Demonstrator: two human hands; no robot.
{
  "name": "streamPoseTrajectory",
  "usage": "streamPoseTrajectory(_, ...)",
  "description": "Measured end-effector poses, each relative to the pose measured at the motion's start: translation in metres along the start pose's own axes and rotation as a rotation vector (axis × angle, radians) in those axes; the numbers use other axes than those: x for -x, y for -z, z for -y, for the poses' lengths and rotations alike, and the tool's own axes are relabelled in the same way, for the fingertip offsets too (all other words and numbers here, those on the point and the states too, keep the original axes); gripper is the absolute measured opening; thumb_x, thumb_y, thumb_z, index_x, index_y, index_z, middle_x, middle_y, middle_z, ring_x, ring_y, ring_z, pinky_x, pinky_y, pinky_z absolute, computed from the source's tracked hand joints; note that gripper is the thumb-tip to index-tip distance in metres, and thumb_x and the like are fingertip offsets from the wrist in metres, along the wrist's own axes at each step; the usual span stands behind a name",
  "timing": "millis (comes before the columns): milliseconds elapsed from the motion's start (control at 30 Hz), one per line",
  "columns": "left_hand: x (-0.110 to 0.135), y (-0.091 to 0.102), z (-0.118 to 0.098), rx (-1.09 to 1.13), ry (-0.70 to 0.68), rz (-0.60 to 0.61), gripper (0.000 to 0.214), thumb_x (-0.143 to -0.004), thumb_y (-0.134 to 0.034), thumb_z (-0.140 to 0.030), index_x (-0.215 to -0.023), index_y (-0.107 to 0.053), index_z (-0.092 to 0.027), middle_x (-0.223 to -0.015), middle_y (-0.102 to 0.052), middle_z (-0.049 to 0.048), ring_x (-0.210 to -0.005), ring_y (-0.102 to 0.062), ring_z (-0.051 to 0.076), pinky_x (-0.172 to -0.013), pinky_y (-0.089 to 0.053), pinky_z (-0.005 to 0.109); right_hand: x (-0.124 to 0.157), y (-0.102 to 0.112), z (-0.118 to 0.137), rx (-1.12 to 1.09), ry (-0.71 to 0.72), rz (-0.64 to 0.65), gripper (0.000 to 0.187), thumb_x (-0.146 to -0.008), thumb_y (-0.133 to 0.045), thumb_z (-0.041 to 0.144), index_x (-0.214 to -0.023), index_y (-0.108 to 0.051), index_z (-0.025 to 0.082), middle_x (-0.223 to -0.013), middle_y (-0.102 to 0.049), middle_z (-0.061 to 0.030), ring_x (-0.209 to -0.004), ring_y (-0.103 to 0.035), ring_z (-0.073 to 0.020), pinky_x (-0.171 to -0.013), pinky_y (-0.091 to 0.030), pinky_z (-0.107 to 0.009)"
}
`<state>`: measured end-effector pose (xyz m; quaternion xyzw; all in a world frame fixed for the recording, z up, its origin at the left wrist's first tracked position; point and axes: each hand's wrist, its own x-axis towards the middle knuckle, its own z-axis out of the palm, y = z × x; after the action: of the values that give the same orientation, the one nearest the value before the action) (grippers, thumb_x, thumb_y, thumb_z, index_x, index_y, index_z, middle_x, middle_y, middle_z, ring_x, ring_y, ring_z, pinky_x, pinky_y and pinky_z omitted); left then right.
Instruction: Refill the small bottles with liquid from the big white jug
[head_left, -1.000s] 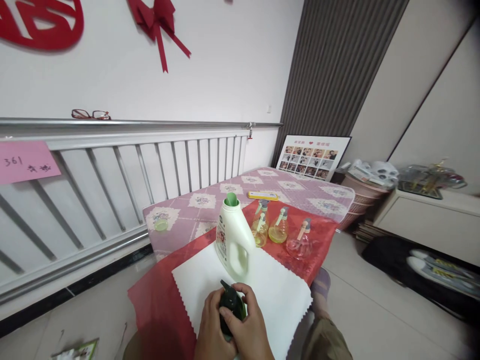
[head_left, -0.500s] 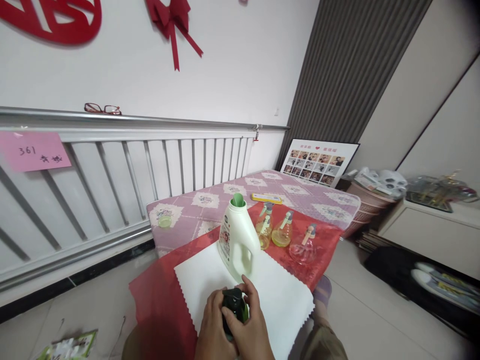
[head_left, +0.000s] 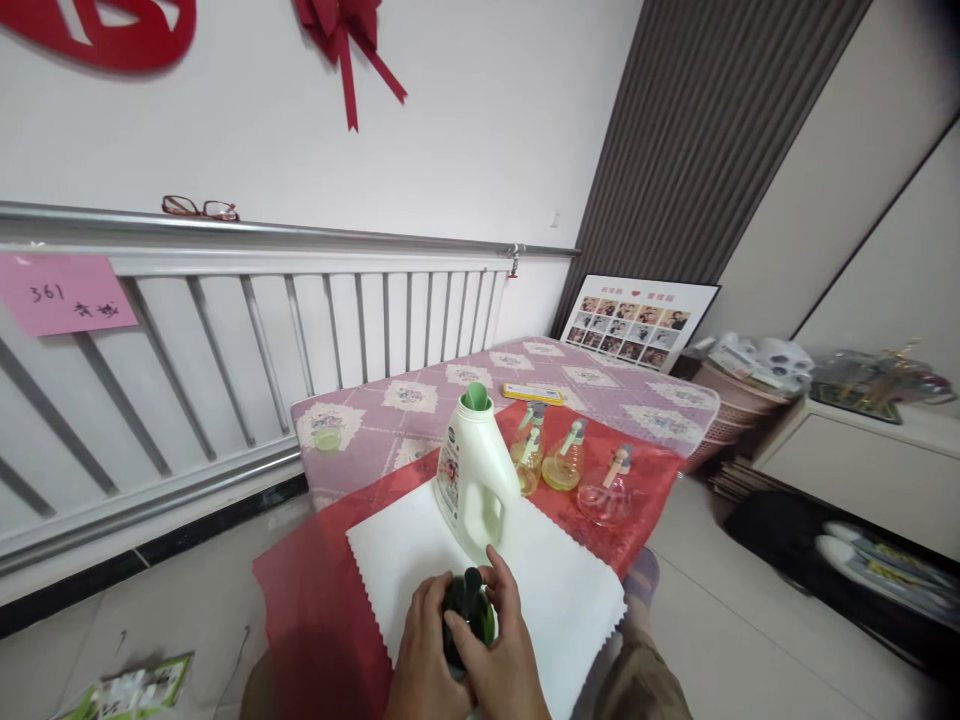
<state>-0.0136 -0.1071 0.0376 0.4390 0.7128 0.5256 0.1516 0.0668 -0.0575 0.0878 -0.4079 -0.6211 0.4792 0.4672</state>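
Both my hands are wrapped round a dark green pump bottle [head_left: 471,598] with a black pump head, low in the middle of the view. My left hand [head_left: 426,640] closes on its left side, and my right hand [head_left: 504,635] grips the right side, thumb across the front. Most of the bottle's body is hidden by the fingers. Just beyond my hands, a large pale jug [head_left: 480,470] with a handle and a label stands upright without its cap on a white scalloped sheet [head_left: 559,595]. A green spout [head_left: 475,396] shows in its mouth.
Several clear spray bottles, among them a yellow-tinted one [head_left: 562,465], stand on a red cloth [head_left: 315,570] at the right. A pale green cap [head_left: 328,438] and a yellow flat box [head_left: 532,393] lie on the patterned table [head_left: 409,395]. A white radiator [head_left: 300,330] runs behind.
The black pump head has turned, so its nozzle now points another way. Both hands stay round the bottle in nearly the same place. The jug and spray bottles have not moved.
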Motion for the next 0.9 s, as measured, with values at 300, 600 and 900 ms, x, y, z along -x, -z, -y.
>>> streamPoseTrajectory(300, 0.0, -0.002, -0.003, 0.012, -0.019, -0.03, 0.063, -0.077, -0.062, -0.033, -0.135, -0.046, -0.019, -0.136, -0.056, 0.0171, -0.128, -0.054, 0.032, -0.107, -0.048, 0.05, 0.004, 0.001, -0.004, -0.028, 0.068, 0.05, 0.067, -0.079, -0.063, 0.03, -0.143, -0.044, 0.025, -0.121, -0.07, -0.0064, -0.113, -0.066, -0.0222, -0.101, -0.052, -0.036)
streamPoseTrajectory(600, 0.001, -0.002, 0.018, -0.01, -0.034, 0.057, 0.069, -0.076, -0.063, -0.03, -0.138, -0.038, -0.016, -0.141, -0.05, 0.0201, -0.135, -0.05, 0.033, -0.11, -0.047, 0.05, -0.009, 0.011, -0.004, 0.061, 0.041, 0.086, 0.041, -0.075, -0.068, 0.039, -0.111, -0.071, 0.02, -0.117, -0.074, -0.0128, -0.112, -0.068, -0.0291, -0.102, -0.054, -0.043)
streamPoseTrajectory(900, 0.003, -0.009, 0.017, -0.03, -0.028, -0.014, 0.087, -0.053, -0.066, -0.015, -0.136, -0.04, -0.015, -0.14, -0.051, 0.0181, -0.135, -0.048, 0.035, -0.116, -0.04, 0.051, -0.049, 0.054, 0.05, -0.155, 0.036, -0.219, 0.044, -0.075, -0.07, 0.052, -0.108, -0.065, 0.023, -0.112, -0.076, -0.0109, -0.101, -0.071, -0.0262, -0.089, -0.057, -0.041)
